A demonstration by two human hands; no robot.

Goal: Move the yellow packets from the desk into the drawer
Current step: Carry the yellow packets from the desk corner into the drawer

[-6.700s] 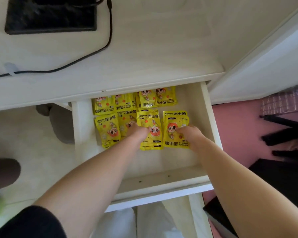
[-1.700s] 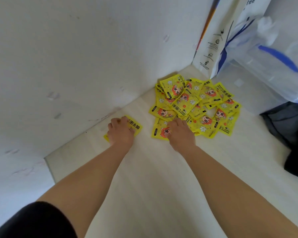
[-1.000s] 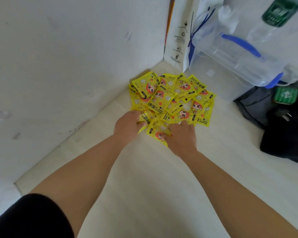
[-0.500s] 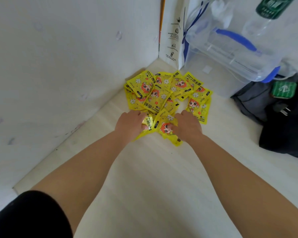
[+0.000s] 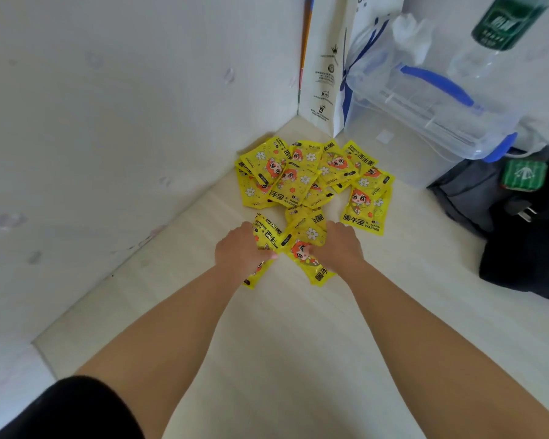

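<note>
There is only the head view, which looks down at a pale desk set into a white corner. Both bare forearms reach up from the bottom edge to meet just above the frame's centre. The left hand is closed on a small bunch of yellow packets, one corner of which pokes out below its wrist. The right hand is closed on another bunch, whose lowest packet hangs down and right toward the forearm. The two handfuls touch in the middle, and how many packets each holds cannot be counted. Just above the hands, toward the upper centre, lies the remaining pile of packets, overlapping at all angles, with one single packet lying apart at its right edge, its long axis running roughly up and down the frame. That one sits nearer the right hand. The drawer is nowhere in the frame, so the carry most likely calls for turning away from this corner, and both grips look full enough to lift as they are. In the upper right stand a white paper bag, a clear plastic box with blue handle and a green-capped bottle. A dark bag lies at the right edge, well apart from the hands. Much of the task seems left to do, judging by the pile.
</note>
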